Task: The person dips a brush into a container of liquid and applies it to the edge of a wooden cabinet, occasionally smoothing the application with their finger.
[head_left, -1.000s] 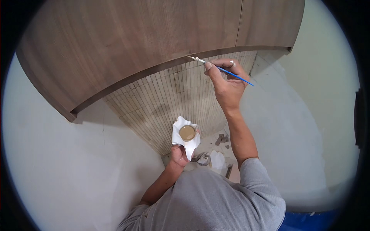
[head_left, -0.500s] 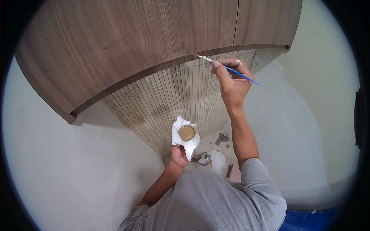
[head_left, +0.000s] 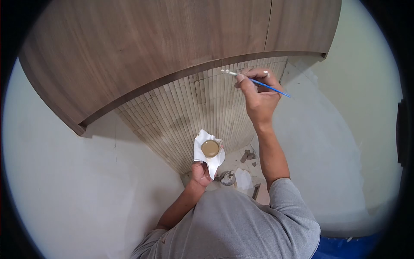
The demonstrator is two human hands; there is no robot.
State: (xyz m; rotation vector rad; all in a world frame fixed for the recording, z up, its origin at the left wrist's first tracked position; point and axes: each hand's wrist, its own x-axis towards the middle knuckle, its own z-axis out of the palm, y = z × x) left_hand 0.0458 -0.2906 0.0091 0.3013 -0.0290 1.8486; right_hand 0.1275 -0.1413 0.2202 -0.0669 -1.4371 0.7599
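Note:
My right hand (head_left: 262,97) pinches a thin blue paintbrush (head_left: 271,87) with a pale ferrule. The brush tip points left, just below the lower edge of the brown wood-grain cabinet (head_left: 172,39). A white spot marks one of that hand's fingers. Lower down, my left hand (head_left: 202,173) is closed around a crumpled white cloth or paper (head_left: 214,165) that wraps a small round cup of tan paint (head_left: 210,148). The cup faces up, in front of the ribbed beige tiled wall (head_left: 172,116).
Plain walls flank the tiled part at left (head_left: 77,185) and right (head_left: 319,142). Brown broken pieces (head_left: 247,156), a white scrap (head_left: 244,178) and a roundish grey object (head_left: 227,178) lie on the floor. Something blue (head_left: 349,248) is at the lower right.
The brush tip has moved down and slightly right, away from the cabinet's lower edge. My left hand and the cup have hardly shifted. The view has moved slightly.

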